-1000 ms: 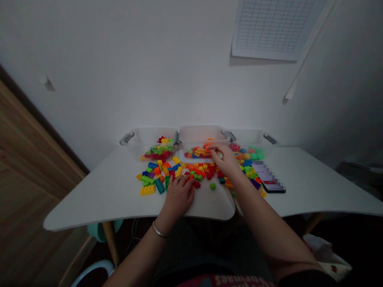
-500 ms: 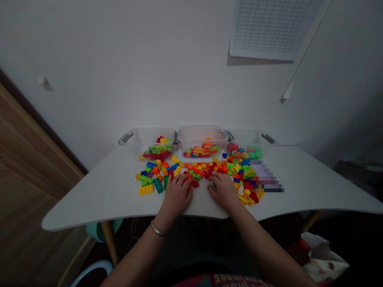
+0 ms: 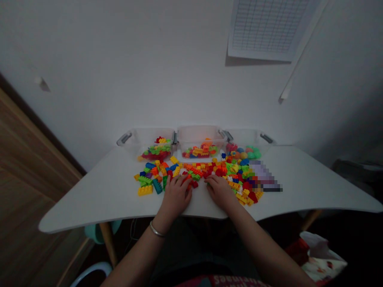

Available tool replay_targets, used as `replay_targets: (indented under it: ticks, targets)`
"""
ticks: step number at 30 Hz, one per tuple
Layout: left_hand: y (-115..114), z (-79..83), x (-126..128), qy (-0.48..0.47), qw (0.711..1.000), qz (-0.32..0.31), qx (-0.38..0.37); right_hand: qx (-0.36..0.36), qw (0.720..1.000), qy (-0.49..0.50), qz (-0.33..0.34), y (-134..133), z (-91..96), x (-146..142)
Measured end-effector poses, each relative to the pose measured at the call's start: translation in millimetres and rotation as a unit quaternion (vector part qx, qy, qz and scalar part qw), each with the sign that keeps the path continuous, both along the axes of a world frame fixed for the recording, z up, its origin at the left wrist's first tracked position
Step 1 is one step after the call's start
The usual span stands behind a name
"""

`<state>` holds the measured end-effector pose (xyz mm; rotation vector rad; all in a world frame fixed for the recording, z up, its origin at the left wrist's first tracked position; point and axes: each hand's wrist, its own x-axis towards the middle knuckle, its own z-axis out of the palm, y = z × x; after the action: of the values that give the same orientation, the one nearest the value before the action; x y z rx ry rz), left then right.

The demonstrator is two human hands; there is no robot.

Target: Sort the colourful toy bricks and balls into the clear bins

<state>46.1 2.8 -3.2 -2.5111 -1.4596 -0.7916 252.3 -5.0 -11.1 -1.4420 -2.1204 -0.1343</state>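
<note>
Left fingers (image 3: 181, 180) spread apart, resting on the red bricks (image 3: 189, 181), and right fingers (image 3: 210, 181) curled close together at the pile's near edge, can't tell if they're pinching anything! Colourful plastic building bricks (image 3: 236, 175) sprawl across the white bench (image 3: 89, 199), right up against three clear plastic bins (image 3: 200, 135), bricks in two, balls in the third.

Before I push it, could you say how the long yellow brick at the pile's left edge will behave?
The long yellow brick looks like moulded plastic, probably light and stiff. Its boxy shape suggests it would slide on the white table rather than roll, and it seems unlikely to tip.
</note>
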Motion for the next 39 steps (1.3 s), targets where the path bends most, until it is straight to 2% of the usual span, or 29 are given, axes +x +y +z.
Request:
replay_targets:
  ticks: [7, 14, 18, 21, 26, 29, 31, 34, 37, 39]
  targets:
    - [0, 0.0, 0, -0.002, 1.000, 0.004, -0.005, 0.047, 0.995, -0.026, -0.090, -4, 6.4, 0]
    - [-1, 1.6, 1, -0.002, 1.000, 0.001, -0.014, -0.012, 0.997, -0.038, -0.059, -5, 5.1, -1]
    - [-2, 2.4, 0, -0.002, 1.000, -0.001, -0.015, -0.030, 0.999, 0.022, -0.024, 3, 12.1, -1]
    - [-1, 2.3, 0, -0.004, 1.000, -0.004, -0.012, 0.013, 0.994, 0.103, -0.016, 21, 37.6, 7]
    - [0, 0.7, -1, -0.009, 1.000, -0.008, -0.003, 0.092, 0.979, 0.179, -0.026, 70, 99.0, 28]
    - [0, 0.2, -1, -0.008, 1.000, -0.006, -0.006, 0.112, 0.973, 0.198, -0.048, 102, 120.7, 34]
    - [0, 0.1, -1, -0.006, 1.000, -0.004, -0.009, 0.097, 0.975, 0.191, -0.060, 120, 126.2, 33]
    - [0, 0.0, -1, -0.002, 1.000, -0.002, -0.011, 0.035, 0.986, 0.143, -0.081, 136, 125.8, 23]
    - [1, -0.7, -1, -0.003, 1.000, -0.001, -0.013, -0.053, 0.995, 0.063, -0.064, 140, 121.0, 9]
    - [1, -1.4, -1, -0.004, 1.000, -0.002, -0.011, -0.083, 0.995, 0.027, -0.046, 137, 117.5, 1]
